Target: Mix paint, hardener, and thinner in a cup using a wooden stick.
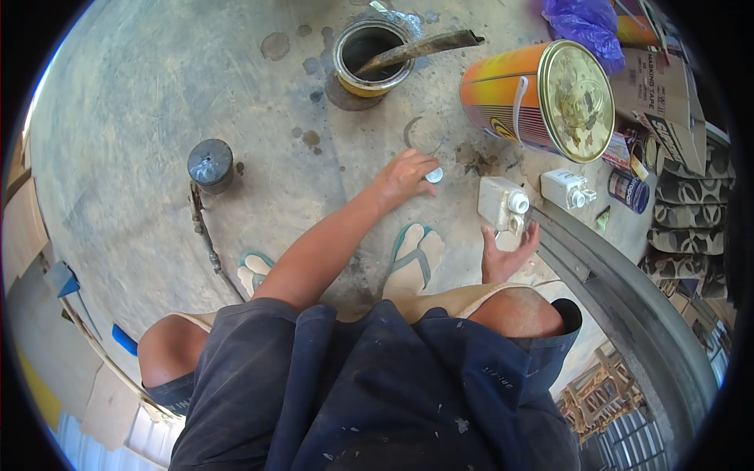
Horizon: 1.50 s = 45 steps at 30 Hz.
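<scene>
My left hand [403, 182] reaches out over the concrete floor, its fingers closed on a small round whitish cap [433, 175]. To its right, a square white plastic bottle [497, 201] with a handle shows an uncapped-looking round mouth. Just on the near side of that bottle is my right hand [506, 257], thumb and fingers spread apart around its near end. Whether the fingertips touch the bottle I cannot tell. A second white bottle [559, 188] stands further right.
An open paint tin [339, 74] with a stick [424, 51] leaning in it stands ahead. Right of it are a large orange paint can [503, 90], a purple bag [585, 27] and a cardboard box [660, 94]. A dark round canister [210, 163] is at left; metal rails [613, 271] run along the right.
</scene>
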Tool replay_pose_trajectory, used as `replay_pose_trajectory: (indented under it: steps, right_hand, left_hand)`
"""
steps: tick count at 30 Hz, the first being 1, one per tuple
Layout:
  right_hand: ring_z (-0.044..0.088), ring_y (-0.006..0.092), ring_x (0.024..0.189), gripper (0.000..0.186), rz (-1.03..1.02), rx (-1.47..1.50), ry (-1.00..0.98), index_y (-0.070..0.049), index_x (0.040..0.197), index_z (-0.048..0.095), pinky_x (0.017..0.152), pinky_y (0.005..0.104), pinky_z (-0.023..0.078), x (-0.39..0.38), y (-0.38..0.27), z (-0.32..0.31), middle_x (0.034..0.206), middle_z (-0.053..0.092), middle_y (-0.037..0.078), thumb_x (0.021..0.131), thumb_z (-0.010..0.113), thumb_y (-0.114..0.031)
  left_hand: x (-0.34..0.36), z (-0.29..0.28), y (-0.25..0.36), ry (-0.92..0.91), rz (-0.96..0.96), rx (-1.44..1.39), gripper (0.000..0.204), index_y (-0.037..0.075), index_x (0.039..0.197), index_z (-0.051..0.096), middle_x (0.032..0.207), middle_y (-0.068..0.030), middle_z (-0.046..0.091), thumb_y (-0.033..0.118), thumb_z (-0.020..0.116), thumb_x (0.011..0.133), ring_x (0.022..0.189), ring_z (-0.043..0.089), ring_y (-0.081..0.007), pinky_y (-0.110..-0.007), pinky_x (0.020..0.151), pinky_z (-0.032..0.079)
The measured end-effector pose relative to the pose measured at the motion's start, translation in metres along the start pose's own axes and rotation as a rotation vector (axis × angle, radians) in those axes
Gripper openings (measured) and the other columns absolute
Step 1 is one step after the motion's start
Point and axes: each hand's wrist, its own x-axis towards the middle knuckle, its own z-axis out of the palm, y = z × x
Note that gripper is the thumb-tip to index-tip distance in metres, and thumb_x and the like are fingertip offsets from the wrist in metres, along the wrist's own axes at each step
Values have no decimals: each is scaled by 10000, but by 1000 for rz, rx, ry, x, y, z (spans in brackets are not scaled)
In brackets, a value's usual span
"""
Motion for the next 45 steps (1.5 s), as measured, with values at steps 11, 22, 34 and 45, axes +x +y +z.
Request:
replay_pose_trajectory:
  steps: [11, 22, 34, 45]
  right_hand:
    - [602, 200, 975, 664, -28, 416, -517, 37, 1411, 461, 839, 296, 527, 81, -177, 87, 1198, 592, 173, 872, 768, -200]
    - [591, 133, 712, 409, -542, 277, -519, -4, 1155, 655, 659, 261, 504, 155, -251, 140, 880, 685, 78, 855, 796, -245]
    - [567, 108, 663, 260, -642, 294, -562, -9, 1062, 681, 615, 235, 472, 146, -272, 138, 776, 665, 35, 852, 750, -146]
    - [494, 124, 564, 151, -437, 732, -206, -45, 931, 589, 525, 255, 408, 148, -309, 74, 710, 576, 31, 890, 652, -175]
  left_hand:
    - [2, -237, 47, -483, 346, 296, 338, 64, 1033, 590, 904, -94, 540, 322, 733, 868, 829, 567, -286, -387, 742, 494]
    - [-183, -335, 15, 524, -588, 506, 581, 34, 1242, 605, 1057, -96, 618, 275, 844, 770, 936, 575, -220, -329, 815, 474]
    - [-255, -260, 3, 566, -806, 414, 774, 44, 1452, 457, 1315, -153, 547, 267, 806, 798, 1097, 573, -283, -388, 919, 488]
    - [-276, -256, -15, 523, -798, 416, 576, 35, 1475, 447, 1332, -154, 596, 64, 612, 924, 1147, 601, -279, -350, 978, 475]
